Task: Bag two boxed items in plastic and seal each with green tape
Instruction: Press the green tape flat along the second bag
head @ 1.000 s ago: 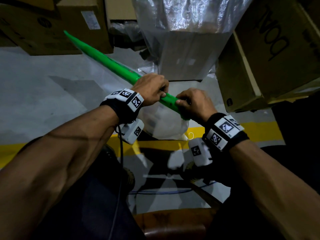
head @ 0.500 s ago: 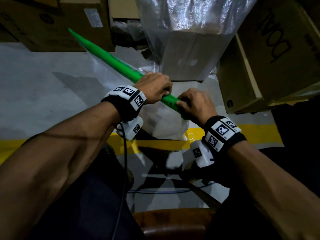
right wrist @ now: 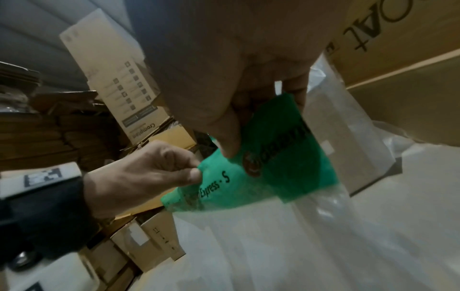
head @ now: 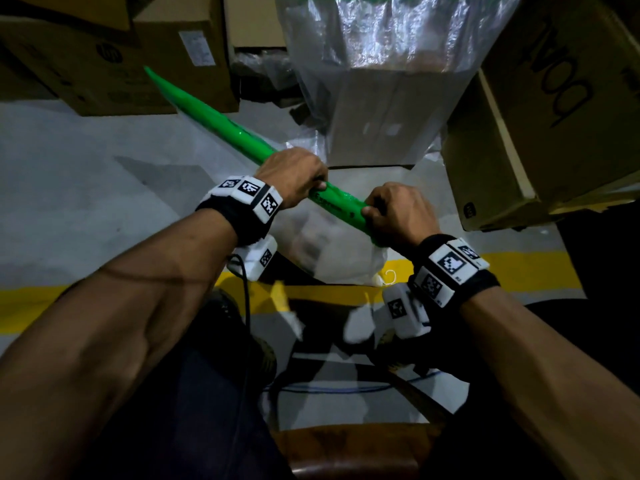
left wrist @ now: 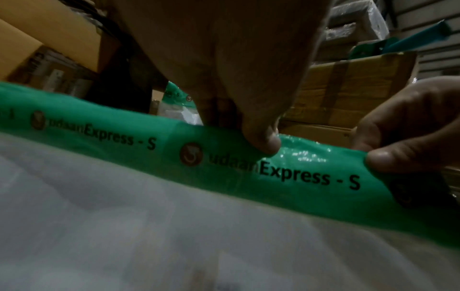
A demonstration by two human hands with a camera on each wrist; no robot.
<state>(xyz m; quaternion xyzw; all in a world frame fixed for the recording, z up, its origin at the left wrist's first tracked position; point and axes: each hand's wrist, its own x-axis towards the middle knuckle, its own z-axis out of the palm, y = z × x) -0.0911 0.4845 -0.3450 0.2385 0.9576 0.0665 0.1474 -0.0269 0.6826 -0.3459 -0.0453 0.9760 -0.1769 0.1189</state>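
Green tape (head: 221, 126) between both pinching hands

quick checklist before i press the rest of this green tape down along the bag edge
1. Left hand pinches the green tape: ok, thumb and fingers are curled on the strip.
2. Right hand pinches the near end of the tape: ok.
3. Tape lies along the top edge of the plastic bag: ok where the left wrist view shows it.
4. Tape smooth between the hands: not ok, it looks crinkled there.
5. Far end of the tape stuck down: cannot tell, too far off in the head view.
6. Boxed item inside this bag: cannot tell, the plastic is cloudy.
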